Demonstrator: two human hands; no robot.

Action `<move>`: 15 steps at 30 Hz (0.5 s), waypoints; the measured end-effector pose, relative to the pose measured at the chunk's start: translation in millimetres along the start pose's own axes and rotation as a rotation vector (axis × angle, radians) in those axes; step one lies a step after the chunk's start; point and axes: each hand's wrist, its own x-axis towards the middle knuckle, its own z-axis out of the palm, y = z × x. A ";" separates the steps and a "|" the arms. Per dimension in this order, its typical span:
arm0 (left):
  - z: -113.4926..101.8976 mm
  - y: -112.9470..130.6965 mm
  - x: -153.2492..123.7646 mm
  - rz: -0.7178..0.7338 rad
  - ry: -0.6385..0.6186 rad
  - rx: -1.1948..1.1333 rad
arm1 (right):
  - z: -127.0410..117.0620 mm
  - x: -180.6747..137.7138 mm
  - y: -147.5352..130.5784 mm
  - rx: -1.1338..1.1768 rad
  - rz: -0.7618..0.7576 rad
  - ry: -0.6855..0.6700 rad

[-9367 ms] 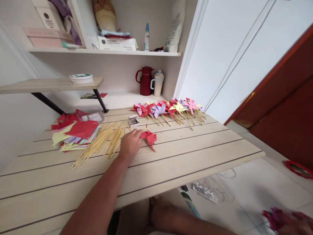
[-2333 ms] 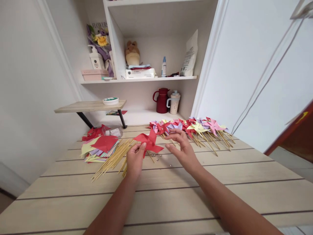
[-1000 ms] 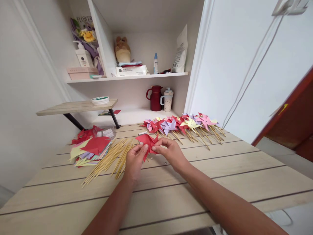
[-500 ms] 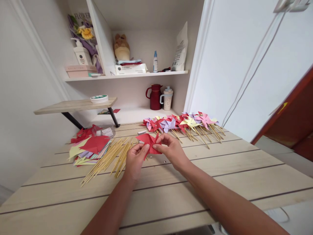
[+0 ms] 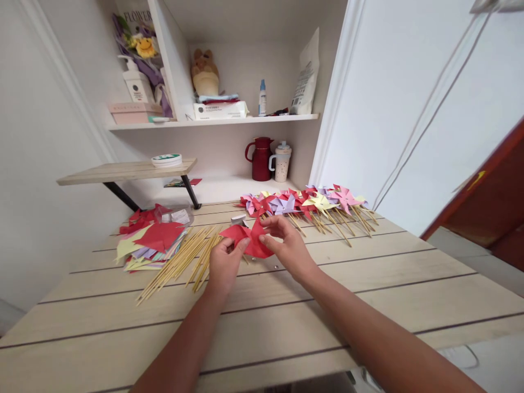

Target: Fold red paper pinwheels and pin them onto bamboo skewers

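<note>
A red paper pinwheel (image 5: 254, 240), its sheet partly folded, is held just above the table between my hands. My left hand (image 5: 224, 265) pinches its left side, thumb on top. At its right side, my right hand (image 5: 289, 245) has the thumb and index finger on a raised flap; the other fingers are curled. Below the paper, a small shiny piece (image 5: 276, 267) lies on the tabletop. Thin wooden sticks (image 5: 174, 270) lie in a loose bundle to the left of my left hand. Behind the paper is a small white object (image 5: 238, 219), partly covered.
Finished pinwheels on sticks (image 5: 321, 203) are heaped at the back right. Stacked coloured paper (image 5: 158, 240) and a clear plastic box (image 5: 178, 216) sit at the left, near a small raised shelf (image 5: 126, 170). A dark red jug (image 5: 261, 159) and a cup (image 5: 281, 164) stand behind.
The red paper has opened out wider, with its folds looser. My right fingers have spread apart a little and moved slightly up. My left hand keeps its pinch.
</note>
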 end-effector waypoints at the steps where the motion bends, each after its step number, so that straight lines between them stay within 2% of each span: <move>1: -1.4 1.1 0.6 0.016 0.010 0.022 | -1.7 0.1 0.0 -0.056 -0.023 0.004; 6: -5.4 8.7 1.9 0.135 0.071 0.134 | -5.2 -0.9 -3.3 -0.339 -0.212 -0.002; 8: -4.9 10.0 1.9 0.178 0.076 0.162 | -3.5 -1.8 -4.6 -0.406 -0.244 -0.015; 11: -2.8 9.3 1.7 0.244 0.056 0.200 | -1.2 -2.1 -5.2 -0.429 -0.251 -0.056; 15: -1.0 7.3 1.6 0.271 0.033 0.199 | -2.0 0.0 -5.0 -0.337 -0.197 -0.145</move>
